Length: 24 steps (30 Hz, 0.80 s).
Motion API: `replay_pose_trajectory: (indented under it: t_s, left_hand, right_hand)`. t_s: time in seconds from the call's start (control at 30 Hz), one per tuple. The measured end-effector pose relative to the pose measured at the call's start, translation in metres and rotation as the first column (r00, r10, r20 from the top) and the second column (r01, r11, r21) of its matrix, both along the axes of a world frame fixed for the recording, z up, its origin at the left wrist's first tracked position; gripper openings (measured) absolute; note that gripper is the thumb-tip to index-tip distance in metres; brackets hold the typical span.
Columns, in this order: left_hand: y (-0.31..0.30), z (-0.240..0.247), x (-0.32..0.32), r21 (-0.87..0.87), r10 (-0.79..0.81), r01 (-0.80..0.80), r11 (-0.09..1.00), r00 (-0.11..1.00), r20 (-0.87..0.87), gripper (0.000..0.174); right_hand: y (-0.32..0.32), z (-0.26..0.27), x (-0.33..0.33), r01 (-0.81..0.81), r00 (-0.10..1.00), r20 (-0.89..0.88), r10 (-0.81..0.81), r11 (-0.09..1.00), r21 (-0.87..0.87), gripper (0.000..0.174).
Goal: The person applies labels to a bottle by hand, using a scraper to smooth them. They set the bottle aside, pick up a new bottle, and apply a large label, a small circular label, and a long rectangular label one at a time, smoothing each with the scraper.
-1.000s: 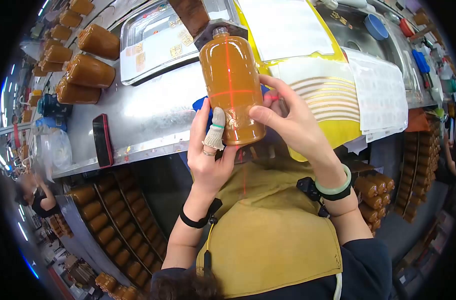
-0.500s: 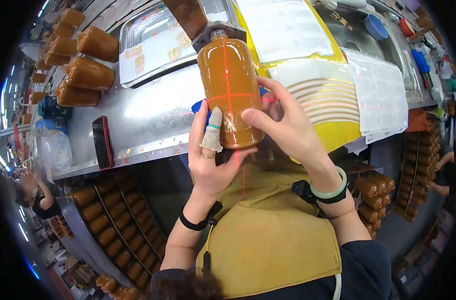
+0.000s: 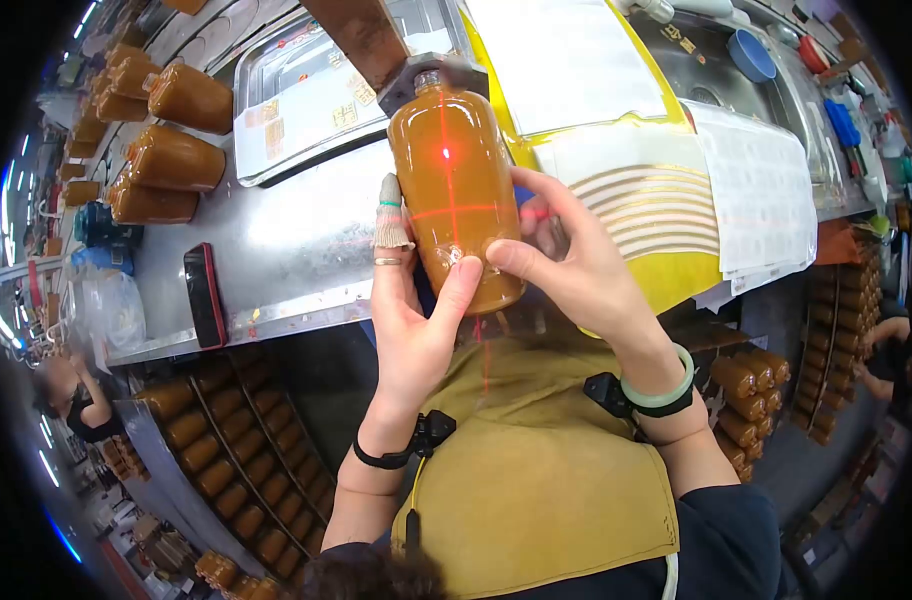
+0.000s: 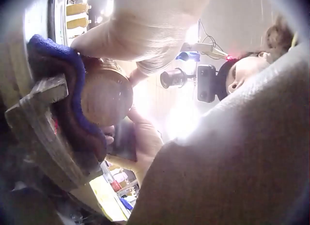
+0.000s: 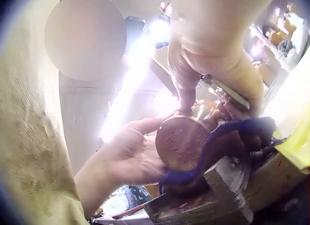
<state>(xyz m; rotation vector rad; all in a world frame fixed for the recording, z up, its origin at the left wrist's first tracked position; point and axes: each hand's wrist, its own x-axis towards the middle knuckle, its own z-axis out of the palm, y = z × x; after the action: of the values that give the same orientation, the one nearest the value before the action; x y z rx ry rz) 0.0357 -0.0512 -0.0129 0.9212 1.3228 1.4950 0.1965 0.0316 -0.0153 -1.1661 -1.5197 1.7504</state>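
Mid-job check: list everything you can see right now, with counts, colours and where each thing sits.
bottle: one, amber, lying under a red laser cross.
blue cloth: one, blue, between the bottle and the wooden block.
bench: one, steel, under it all.
spare bottles: several, amber, bench's far left.
phone: one, black and red, bench edge.
tray: one, silver, behind the bottle, holding gold labels.
sheets: a stack, yellow and white, right of the bottle.
crated bottles: many, amber, below the bench.
left grip: thumb on the bottle's base end, forefinger straight alongside.
right grip: thumb and curled fingers hold the bottle.
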Motion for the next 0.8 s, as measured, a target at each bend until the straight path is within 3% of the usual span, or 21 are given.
replay_pose_trajectory:
  t_s: [0.23, 0.37, 0.43, 0.5, 0.53, 0.6, 0.63, 0.67, 0.73, 0.77, 0.8]
  left_hand:
    - [0.002, -0.003, 0.0, 0.042, 0.024, -0.022, 0.999, 0.999, -0.047, 0.079]
    - [0.001, 0.0, 0.001, 0.01, 0.017, -0.017, 1.0, 1.0, 0.016, 0.087]
    - [-0.002, 0.0, -0.002, -0.018, 0.029, -0.028, 0.999, 0.998, 0.054, 0.093]
    - [-0.007, -0.002, -0.011, 0.078, -0.108, 0.121, 0.99, 0.981, -0.161, 0.11]
    - [-0.01, -0.009, -0.016, 0.077, -0.105, 0.118, 0.99, 0.981, -0.161, 0.11]
    - [-0.016, -0.026, -0.023, -0.126, -0.143, 0.094, 0.988, 0.864, -0.482, 0.117]
    - [-0.01, -0.029, -0.023, -0.176, -0.119, 0.025, 0.984, 0.828, -0.547, 0.104]
    - [-0.008, -0.028, -0.024, -0.176, -0.113, 0.018, 0.984, 0.829, -0.548, 0.104]
    - [-0.012, -0.025, -0.025, -0.146, -0.114, 0.023, 0.989, 0.744, -0.658, 0.091]
    - [-0.014, -0.027, -0.025, 0.03, 0.009, 0.016, 0.999, 0.72, -0.694, 0.091]
    - [-0.014, -0.026, -0.023, 0.026, 0.01, 0.012, 1.0, 0.724, -0.69, 0.091]
  right_hand:
    - [0.001, -0.003, 0.001, -0.001, 1.0, -0.008, 0.001, 1.0, -0.001, 0.074]
    - [0.002, 0.004, 0.007, -0.047, 0.999, 0.017, 0.048, 0.998, -0.036, 0.068]
    - [0.005, 0.008, 0.013, 0.086, 0.982, -0.156, -0.11, 0.985, -0.148, 0.053]
    - [0.009, 0.003, 0.022, 0.137, 0.964, -0.228, -0.136, 0.991, -0.012, 0.042]
    - [0.01, 0.003, 0.022, 0.185, 0.948, -0.271, -0.167, 0.982, 0.045, 0.039]
    - [0.006, 0.017, 0.016, 0.161, 0.954, -0.27, -0.134, 0.984, 0.078, 0.033]
    - [0.001, 0.023, 0.011, 0.136, 0.958, -0.268, -0.101, 0.984, 0.114, 0.029]
    - [-0.007, 0.024, 0.001, 0.175, 0.965, -0.23, -0.13, 0.967, 0.187, 0.022]
    - [-0.004, 0.01, 0.002, 0.114, 0.992, 0.011, -0.125, 0.931, 0.347, 0.021]
    - [0.002, 0.003, 0.009, 0.111, 0.992, 0.019, -0.124, 0.935, 0.338, 0.021]
    - [0.013, -0.005, 0.018, 0.186, 0.967, 0.104, -0.233, 0.923, 0.338, 0.021]
